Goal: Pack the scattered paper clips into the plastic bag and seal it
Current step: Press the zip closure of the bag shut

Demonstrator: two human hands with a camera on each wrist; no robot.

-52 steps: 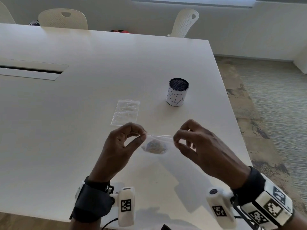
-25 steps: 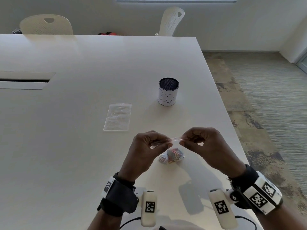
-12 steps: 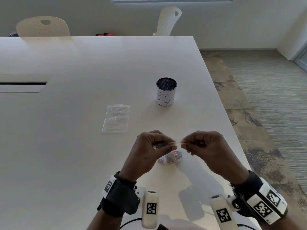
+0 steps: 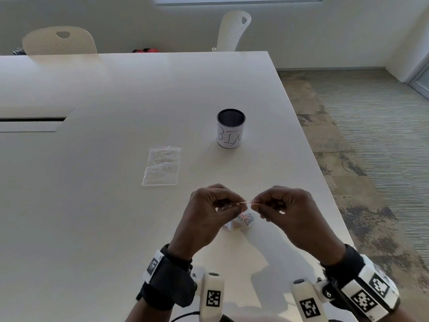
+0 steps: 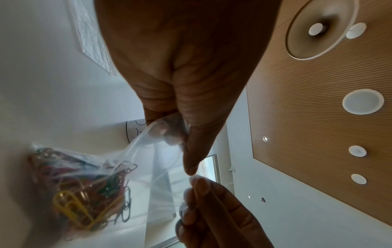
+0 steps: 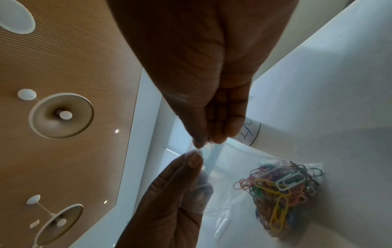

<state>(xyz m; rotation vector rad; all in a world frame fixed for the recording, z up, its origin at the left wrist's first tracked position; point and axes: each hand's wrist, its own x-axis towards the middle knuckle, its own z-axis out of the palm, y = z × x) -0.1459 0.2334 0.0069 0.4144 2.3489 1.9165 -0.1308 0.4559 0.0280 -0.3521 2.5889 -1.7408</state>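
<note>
A small clear plastic bag [image 4: 242, 221] [image 5: 157, 167] [image 6: 233, 167] hangs over the near right part of the white table [image 4: 116, 112]. A clump of coloured paper clips [image 4: 245, 221] [image 5: 84, 189] [image 6: 282, 189] fills its bottom. My left hand [image 4: 234, 206] [image 5: 186, 151] pinches the bag's top strip between thumb and forefinger. My right hand [image 4: 257, 205] [image 6: 203, 142] pinches the same strip just to the right, fingertips almost touching the left hand's. The strip [image 4: 246, 202] shows as a thin line between them.
A second clear plastic bag [image 4: 162, 166] lies flat on the table, left of and beyond my hands. A mesh cup labelled BIN [image 4: 231, 129] stands further back. The table's right edge [image 4: 325, 182] runs close to my right hand. Two chairs [image 4: 60, 40] stand behind the table.
My hands have drawn closer together along the bag's top strip, and the bag now hangs lower beneath them, with the clips bunched at its bottom.
</note>
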